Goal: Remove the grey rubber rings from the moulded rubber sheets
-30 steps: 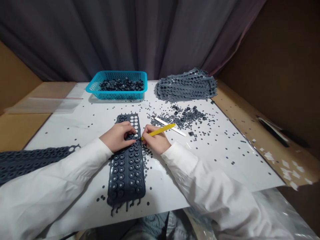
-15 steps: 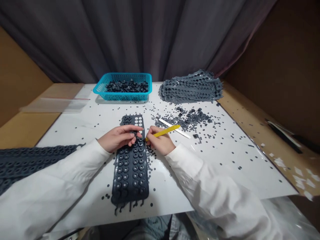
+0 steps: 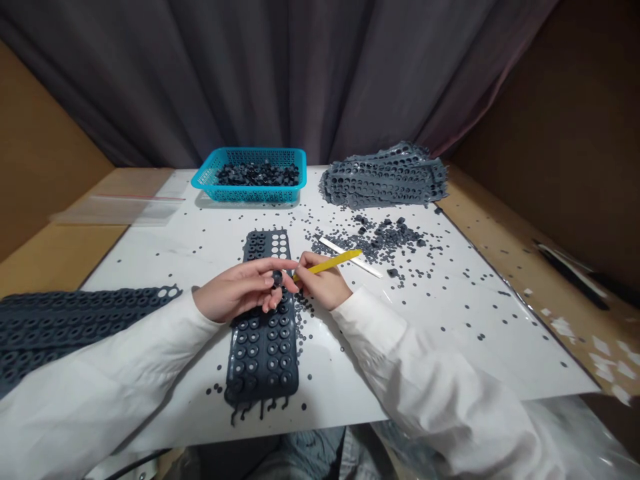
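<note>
A dark grey moulded rubber sheet (image 3: 261,347) with rows of ring-shaped parts lies lengthwise before me; several round holes show at its far right end. Over its middle, my left hand (image 3: 240,285) pinches a small black rubber ring (image 3: 277,278) between thumb and fingers, with the index finger stretched toward the other hand. My right hand (image 3: 323,280) is closed around a yellow pen-like tool (image 3: 335,261) at the sheet's right edge. The tool's tip is hidden behind the fingers. Both hands are close together, fingertips nearly touching.
A blue basket (image 3: 200,180) of black parts stands at the back, beside piled punched sheets (image 3: 385,177). Small dark discs (image 3: 395,237) and a white strip (image 3: 350,257) lie to the right. More ringed sheets (image 3: 75,320) are at left, with plastic bags (image 3: 125,207) behind.
My left hand has shifted slightly right and lifted a black ring from the sheet, now visible in its fingers. My right hand stays nearly in place with the yellow tool.
</note>
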Available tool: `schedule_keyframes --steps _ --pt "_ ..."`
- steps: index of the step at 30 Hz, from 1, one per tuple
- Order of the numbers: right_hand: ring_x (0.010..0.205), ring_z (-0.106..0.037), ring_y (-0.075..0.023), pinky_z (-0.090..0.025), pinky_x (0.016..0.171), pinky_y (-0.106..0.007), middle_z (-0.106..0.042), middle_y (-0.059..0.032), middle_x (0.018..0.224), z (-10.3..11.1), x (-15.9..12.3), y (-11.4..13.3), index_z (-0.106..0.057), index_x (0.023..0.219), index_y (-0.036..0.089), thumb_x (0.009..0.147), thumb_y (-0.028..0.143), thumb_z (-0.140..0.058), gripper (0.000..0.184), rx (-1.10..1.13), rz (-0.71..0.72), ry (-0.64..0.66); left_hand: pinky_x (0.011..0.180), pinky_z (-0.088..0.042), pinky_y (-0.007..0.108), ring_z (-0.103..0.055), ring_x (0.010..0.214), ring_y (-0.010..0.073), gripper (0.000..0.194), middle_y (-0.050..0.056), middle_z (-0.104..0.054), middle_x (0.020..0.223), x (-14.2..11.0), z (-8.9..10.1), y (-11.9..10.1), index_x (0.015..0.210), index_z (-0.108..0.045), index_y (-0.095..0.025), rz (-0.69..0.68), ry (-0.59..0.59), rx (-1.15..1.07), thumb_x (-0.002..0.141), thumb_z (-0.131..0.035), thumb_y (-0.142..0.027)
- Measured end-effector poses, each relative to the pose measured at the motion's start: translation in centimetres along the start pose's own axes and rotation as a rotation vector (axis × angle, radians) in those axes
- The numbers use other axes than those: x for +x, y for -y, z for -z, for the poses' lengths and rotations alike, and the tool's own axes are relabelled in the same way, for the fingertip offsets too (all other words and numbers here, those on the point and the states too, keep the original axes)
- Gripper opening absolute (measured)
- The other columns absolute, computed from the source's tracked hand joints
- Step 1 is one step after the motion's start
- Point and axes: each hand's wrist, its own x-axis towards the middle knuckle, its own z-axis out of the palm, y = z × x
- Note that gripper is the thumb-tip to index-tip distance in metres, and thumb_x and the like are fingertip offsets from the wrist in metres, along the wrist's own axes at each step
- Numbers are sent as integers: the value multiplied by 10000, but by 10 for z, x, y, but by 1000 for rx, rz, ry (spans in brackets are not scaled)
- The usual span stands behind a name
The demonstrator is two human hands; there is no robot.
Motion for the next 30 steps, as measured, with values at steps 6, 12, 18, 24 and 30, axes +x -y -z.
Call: schedule_keyframes --steps 6,12,18,24,30 --pt "400 -441 -83 -348 429 -199 -498 67 455 0 1 0 -421 572 194 691 203 -462 127 -10 -27 -2 432 -385 232 -467 530 117 131 34 -498 623 10 10 -10 635 -473 -165 -31 -239 -81 715 -410 -247" --pt "457 -435 -88 -340 479 -201 -477 61 460 1 2 0 -429 568 189 688 195 -457 123 -60 31 19 442 -349 219 -427 437 103 348 -47 -495 540 28 23 -4 1096 -530 -160 -161 -303 719 815 -455 -350" --pt "486 -418 -92 -311 485 -203 -440 56 458 2 4 -1 -414 554 186 692 194 -453 144 -104 58 44 690 -425 284 -581 708 172 272 49 -653 748 38 19 -8 860 -661 -152 -312 -84 1293 831 -416 -268" --pt "488 -404 -93 -301 487 -206 -427 56 454 1 5 -1 -418 552 186 700 210 -457 155 -131 65 49 642 -428 271 -569 680 176 186 64 -609 730 41 18 -12 815 -661 -130 -315 85 1473 757 -565 -278" --pt "480 -400 -92 -296 471 -206 -430 56 448 1 4 0 -415 557 188 683 200 -460 134 -124 46 37 687 -448 298 -577 747 206 96 86 -608 782 42 10 -9 767 -651 -134 -336 134 1652 761 -565 -178"
